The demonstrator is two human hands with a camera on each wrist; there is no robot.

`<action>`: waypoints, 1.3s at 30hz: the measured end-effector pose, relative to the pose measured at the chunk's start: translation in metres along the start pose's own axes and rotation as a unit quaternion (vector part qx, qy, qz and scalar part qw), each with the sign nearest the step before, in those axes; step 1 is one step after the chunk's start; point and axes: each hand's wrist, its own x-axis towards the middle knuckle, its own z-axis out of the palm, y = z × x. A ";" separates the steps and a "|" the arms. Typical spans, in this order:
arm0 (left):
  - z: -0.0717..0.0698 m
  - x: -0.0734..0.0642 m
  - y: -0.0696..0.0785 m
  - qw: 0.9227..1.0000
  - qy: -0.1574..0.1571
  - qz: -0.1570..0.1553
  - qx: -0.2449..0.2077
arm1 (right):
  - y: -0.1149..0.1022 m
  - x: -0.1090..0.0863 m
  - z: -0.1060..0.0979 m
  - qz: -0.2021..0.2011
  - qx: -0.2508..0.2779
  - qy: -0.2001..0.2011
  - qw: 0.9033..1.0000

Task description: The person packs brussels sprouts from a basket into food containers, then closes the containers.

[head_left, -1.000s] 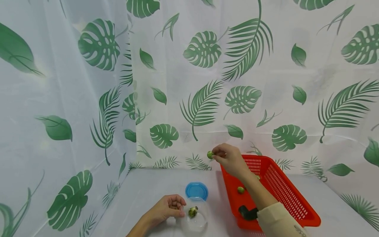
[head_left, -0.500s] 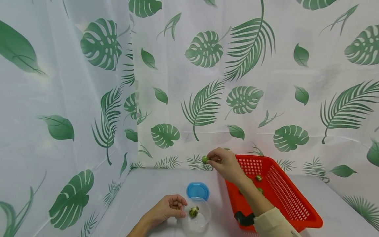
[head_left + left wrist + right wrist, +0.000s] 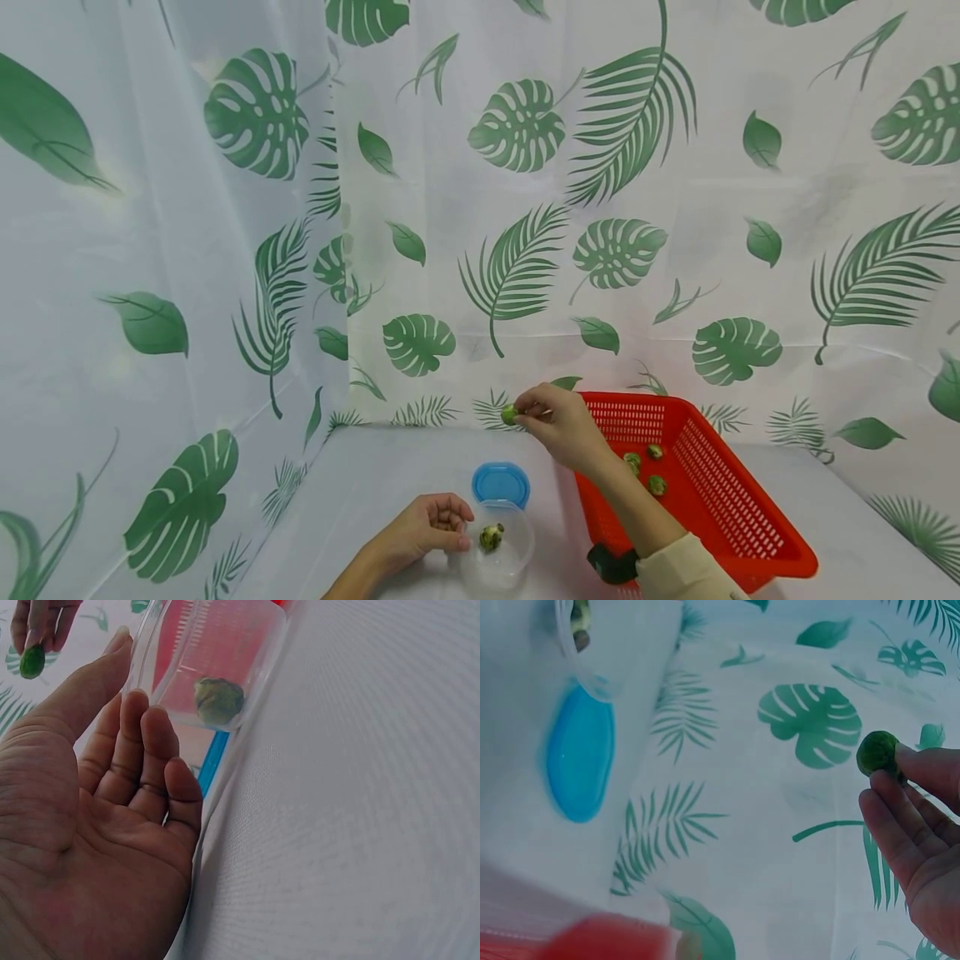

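Note:
A green Brussels sprout (image 3: 509, 414) is pinched between the thumb and fingertips of my right hand (image 3: 561, 423), raised beyond the blue lid and left of the red basket. My left hand (image 3: 427, 527) rests beside a clear plastic container (image 3: 517, 554), its thumb and fingertips at the near-left wall. The left wrist view shows those fingers loosely bent, with the palm (image 3: 120, 862) bare. Inside the container lies one browned Brussels sprout (image 3: 491, 537). Just behind it, the blue lid (image 3: 500, 483) lies flat on the table.
On the right stands a red perforated basket (image 3: 738, 467) with several Brussels sprouts (image 3: 657, 485) on its floor; my right forearm reaches across its left side. A dark device (image 3: 611, 564) sits at the right sleeve. Leaf-printed sheeting (image 3: 517, 275) walls the back and left of the table.
My right hand has moved left and lower with its sprout, out from over the basket, uncovering more sprouts there. The left hand and the container have stayed in place.

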 end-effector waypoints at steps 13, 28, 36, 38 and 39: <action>-0.001 -0.001 0.001 1.000 -0.005 0.004 -0.005 | -0.002 -0.005 0.009 0.010 0.011 -0.016 1.000; -0.001 -0.002 0.000 1.000 0.000 -0.001 -0.005 | 0.004 -0.013 0.019 0.020 0.008 -0.052 0.998; 0.000 0.000 -0.001 1.000 -0.006 -0.003 -0.012 | 0.004 -0.020 0.020 0.037 0.006 -0.091 0.995; 0.000 0.000 -0.001 1.000 -0.007 -0.003 -0.012 | 0.005 -0.020 0.021 0.041 0.006 -0.104 0.994; 0.000 -0.001 -0.001 1.000 -0.007 -0.003 -0.012 | 0.005 -0.021 0.021 0.043 0.008 -0.110 0.993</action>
